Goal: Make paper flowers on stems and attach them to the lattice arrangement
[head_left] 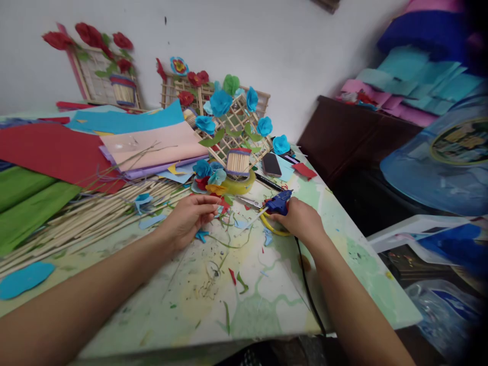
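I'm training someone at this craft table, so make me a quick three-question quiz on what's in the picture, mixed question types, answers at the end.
1. Multiple choice: where is the blue glue gun?
(a) in the left hand
(b) in the right hand
(c) on the stack of coloured paper

2. True or false: every flower on the front lattice is red.

3. Fill in the blank: the roll of tape at the foot of that lattice is ____ in colour.

Key:
1. b
2. False; it carries blue flowers
3. yellow
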`<state>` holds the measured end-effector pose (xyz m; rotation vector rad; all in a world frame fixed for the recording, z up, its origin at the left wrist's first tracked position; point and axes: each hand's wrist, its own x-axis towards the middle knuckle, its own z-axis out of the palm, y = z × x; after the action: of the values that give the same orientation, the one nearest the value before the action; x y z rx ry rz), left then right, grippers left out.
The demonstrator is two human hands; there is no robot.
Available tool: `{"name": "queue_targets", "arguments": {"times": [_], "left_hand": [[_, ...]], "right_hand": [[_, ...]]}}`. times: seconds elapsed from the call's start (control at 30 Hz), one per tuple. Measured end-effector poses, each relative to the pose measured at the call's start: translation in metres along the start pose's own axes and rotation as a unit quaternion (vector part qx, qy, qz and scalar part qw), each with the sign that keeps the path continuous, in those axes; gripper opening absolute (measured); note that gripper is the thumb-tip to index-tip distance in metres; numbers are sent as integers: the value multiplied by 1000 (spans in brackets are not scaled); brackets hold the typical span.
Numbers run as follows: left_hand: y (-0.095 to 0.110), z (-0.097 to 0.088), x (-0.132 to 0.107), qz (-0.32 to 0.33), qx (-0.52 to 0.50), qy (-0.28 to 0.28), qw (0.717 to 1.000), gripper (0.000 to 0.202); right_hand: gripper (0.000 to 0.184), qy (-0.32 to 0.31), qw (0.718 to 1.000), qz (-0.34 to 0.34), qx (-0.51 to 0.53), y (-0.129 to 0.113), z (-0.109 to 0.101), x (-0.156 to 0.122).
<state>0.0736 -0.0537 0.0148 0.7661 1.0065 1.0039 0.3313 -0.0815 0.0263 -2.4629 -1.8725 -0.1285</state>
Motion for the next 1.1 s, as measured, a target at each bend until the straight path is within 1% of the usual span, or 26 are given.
{"name": "queue_targets", "arguments": {"times": [0.07, 0.17, 0.23, 0.3, 0.37, 0.43, 0.47, 0.53, 0.67, 0.83, 0.87, 0.93, 1.03, 1.1], "left_hand": [[0, 0, 0, 4, -8, 6, 1000, 13], [0, 1, -1, 17, -17, 6, 1000, 11], [0, 1, -2, 19, -14, -4, 1000, 8], [0, 2, -3, 10, -2, -16, 1000, 7], [-1, 2, -4, 6, 7, -19, 1000, 6], [-1, 2, -5, 19, 7, -23, 1000, 4], [-2, 2, -5, 32, 4, -26, 999, 4], [-1, 2, -6, 58, -4, -32, 998, 6], [-1, 2, -6, 81, -7, -30, 996, 9], [0, 1, -4, 61, -10, -9, 998, 9], [0, 1, -4, 58, -10, -4, 998, 9], [0, 1, -4, 58, -8, 3, 998, 9], [-2, 1, -3, 60, 5, -9, 998, 9], [-3, 1, -3, 58, 12, -23, 998, 7]], "right_hand": [[41, 4, 1000, -3, 12, 2, -2, 0], [32, 34, 999, 3, 24, 5, -11, -2], [30, 68, 997, 12, 38, 4, -19, -5], [30, 116, 989, 3, 91, 1, -23, -8], [29, 164, 965, -41, 201, -6, -20, -14], [30, 191, 923, -91, 320, -15, -13, -21], [30, 197, 907, -105, 356, -19, -8, -24], [31, 207, 887, -117, 395, -27, 0, -30], [36, 206, 857, -86, 464, -33, 6, -33], [39, 184, 853, -34, 487, -33, 13, -27], [39, 185, 847, -28, 497, -33, 16, -25], [40, 189, 821, -29, 538, -34, 23, -24], [38, 172, 761, -60, 623, -39, 33, -24], [37, 146, 724, -77, 670, -44, 37, -26]]}}
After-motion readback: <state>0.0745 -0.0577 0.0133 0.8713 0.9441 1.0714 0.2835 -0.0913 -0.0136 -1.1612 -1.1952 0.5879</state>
